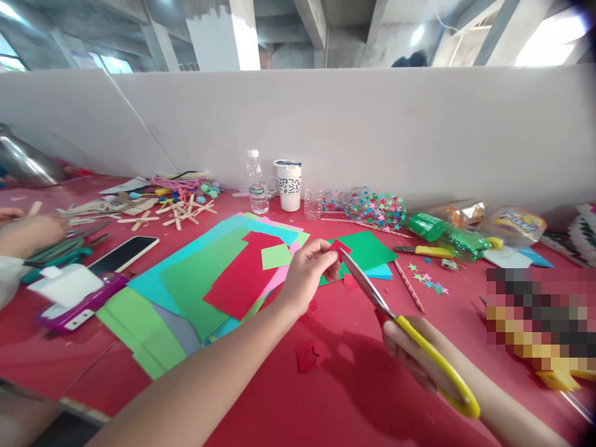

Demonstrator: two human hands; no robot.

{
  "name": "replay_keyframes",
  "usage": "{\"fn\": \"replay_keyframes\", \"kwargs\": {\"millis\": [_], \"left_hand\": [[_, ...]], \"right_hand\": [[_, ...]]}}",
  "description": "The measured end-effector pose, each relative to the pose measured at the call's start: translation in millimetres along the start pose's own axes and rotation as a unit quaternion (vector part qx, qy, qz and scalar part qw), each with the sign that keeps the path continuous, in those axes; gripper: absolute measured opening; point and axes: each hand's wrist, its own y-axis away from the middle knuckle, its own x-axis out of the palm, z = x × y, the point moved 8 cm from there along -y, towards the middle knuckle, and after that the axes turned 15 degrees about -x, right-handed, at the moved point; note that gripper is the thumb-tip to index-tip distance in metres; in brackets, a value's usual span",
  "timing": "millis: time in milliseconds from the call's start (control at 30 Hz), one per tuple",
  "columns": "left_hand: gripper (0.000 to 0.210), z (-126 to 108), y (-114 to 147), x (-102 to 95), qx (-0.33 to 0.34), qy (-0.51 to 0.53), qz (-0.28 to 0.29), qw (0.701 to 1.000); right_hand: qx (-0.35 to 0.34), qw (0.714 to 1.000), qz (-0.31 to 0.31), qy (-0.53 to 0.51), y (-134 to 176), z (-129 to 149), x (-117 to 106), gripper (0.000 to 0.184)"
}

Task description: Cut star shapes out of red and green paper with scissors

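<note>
Pinched in the fingers of my left hand (310, 273) is a small piece of red paper (342, 247). My right hand (412, 351) grips yellow-handled scissors (433, 360), their blades pointing up and left with the tips at the red piece. Whether the blades touch the paper is hard to make out. Left of my left hand lie overlapping sheets, among them a red sheet (242, 276) with a small light green square (275, 257) on it. A dark green sheet (370, 251) lies behind the scissors. Red scraps (308, 358) rest on the table below my hands.
A water bottle (256, 183) and a white cup (289, 186) stand by the partition. Star-filled plastic (377, 208), a green bottle (447, 236) and a yellow cutter (433, 251) lie right. Another person's hand (35, 233) is at left, near a phone (125, 253) and craft sticks (184, 214).
</note>
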Motion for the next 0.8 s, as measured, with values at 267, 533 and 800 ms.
{"fn": "replay_keyframes", "kwargs": {"millis": [267,533,800], "left_hand": [[0.016,6.2,1.8,4.5,-0.026,0.015,0.01,1.0],[0.02,14.7,2.9,10.9,-0.045,0.039,0.025,0.998],[0.02,16.5,3.5,11.2,-0.053,0.043,0.028,0.997]], "right_hand": [[-0.035,0.999,0.034,-0.009,-2.7,-3.6,3.2,0.055],[-0.025,0.999,0.028,-0.009,-1.2,-8.1,3.5,0.055],[-0.006,1.0,0.022,0.0,-0.5,-8.5,5.3,0.058]]}}
